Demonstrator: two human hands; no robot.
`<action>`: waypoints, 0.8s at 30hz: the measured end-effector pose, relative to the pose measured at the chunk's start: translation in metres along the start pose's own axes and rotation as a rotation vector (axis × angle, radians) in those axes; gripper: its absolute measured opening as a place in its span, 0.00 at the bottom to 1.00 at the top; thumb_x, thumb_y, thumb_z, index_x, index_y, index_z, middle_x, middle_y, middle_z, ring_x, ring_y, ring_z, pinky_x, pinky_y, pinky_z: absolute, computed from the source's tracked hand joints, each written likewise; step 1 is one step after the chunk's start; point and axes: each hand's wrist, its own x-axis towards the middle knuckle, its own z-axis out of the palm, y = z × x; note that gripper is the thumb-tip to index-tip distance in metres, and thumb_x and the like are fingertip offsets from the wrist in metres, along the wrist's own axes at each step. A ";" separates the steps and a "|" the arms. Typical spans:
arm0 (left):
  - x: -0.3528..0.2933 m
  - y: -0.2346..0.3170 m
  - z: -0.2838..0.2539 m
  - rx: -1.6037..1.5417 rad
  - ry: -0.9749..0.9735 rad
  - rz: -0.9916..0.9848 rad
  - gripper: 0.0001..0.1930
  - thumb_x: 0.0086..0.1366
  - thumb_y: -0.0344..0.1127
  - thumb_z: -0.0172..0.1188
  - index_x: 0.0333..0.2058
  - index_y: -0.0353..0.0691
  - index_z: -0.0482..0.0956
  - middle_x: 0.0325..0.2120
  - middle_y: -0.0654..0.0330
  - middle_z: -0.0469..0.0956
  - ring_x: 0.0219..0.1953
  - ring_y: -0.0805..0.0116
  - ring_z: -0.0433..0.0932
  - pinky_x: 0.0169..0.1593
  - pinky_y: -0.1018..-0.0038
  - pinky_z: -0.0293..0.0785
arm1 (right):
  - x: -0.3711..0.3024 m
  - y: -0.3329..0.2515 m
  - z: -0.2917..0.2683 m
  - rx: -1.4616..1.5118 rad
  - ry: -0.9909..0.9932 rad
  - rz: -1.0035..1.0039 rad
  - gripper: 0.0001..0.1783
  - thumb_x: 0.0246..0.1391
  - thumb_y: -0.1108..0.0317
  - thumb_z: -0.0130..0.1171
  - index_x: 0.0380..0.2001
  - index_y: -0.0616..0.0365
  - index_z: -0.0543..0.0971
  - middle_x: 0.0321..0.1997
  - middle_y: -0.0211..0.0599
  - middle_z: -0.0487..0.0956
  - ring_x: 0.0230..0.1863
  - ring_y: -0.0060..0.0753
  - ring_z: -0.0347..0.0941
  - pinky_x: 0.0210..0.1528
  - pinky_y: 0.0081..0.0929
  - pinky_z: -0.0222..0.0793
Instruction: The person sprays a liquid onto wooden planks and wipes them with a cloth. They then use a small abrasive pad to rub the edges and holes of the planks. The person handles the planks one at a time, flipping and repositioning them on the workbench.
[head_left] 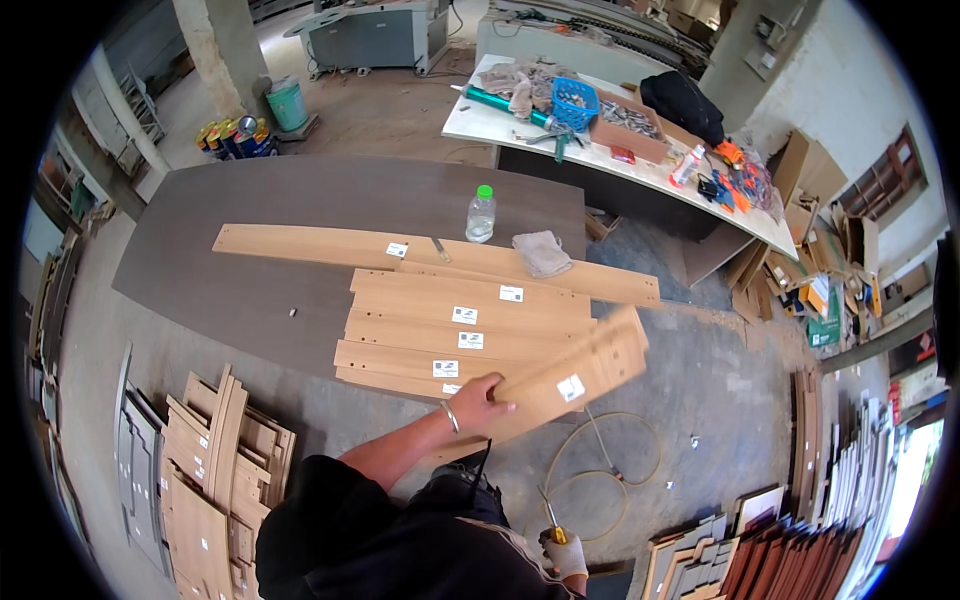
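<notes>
Your left hand (474, 403) has its fingers pinched on a tan board (535, 402) just below the frame's middle, your gloved right hand (566, 556) has its fingers curled around a yellow-handled tool (557, 535) at the bottom, and more tan boards (420, 297) lie on a brown table (230, 300) below a bottle (481, 217).

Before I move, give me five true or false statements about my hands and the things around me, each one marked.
1. Your left hand grips a board. True.
2. The bottle lies on its side. False: it stands upright, its green cap on.
3. Your right hand holds a yellow-handled tool. True.
4. The rag is on the floor. False: it rests on the long board.
5. A blue basket sits on the white table. True.
</notes>
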 end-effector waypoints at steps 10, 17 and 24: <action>0.036 -0.043 -0.040 -1.089 0.653 -0.097 0.14 0.66 0.28 0.65 0.47 0.32 0.74 0.39 0.57 0.81 0.39 0.65 0.83 0.44 0.66 0.82 | 0.018 -0.088 -0.022 0.008 -0.105 -0.179 0.15 0.52 0.80 0.55 0.43 0.65 0.84 0.32 0.33 0.83 0.28 0.24 0.78 0.30 0.23 0.76; -0.067 -0.078 -0.097 -1.446 0.983 -0.062 0.18 0.67 0.29 0.60 0.53 0.29 0.72 0.52 0.48 0.79 0.55 0.50 0.80 0.58 0.53 0.77 | 0.051 -0.057 -0.001 0.037 0.098 -0.208 0.13 0.59 0.78 0.58 0.48 0.67 0.80 0.31 0.36 0.82 0.25 0.26 0.78 0.27 0.25 0.74; -0.163 -0.198 -0.213 -1.409 1.506 -0.079 0.17 0.68 0.27 0.57 0.54 0.27 0.73 0.48 0.47 0.81 0.48 0.50 0.84 0.52 0.56 0.82 | 0.093 -0.044 0.015 0.633 0.323 -0.119 0.28 0.56 0.81 0.61 0.59 0.59 0.69 0.38 0.48 0.82 0.21 0.33 0.74 0.23 0.28 0.71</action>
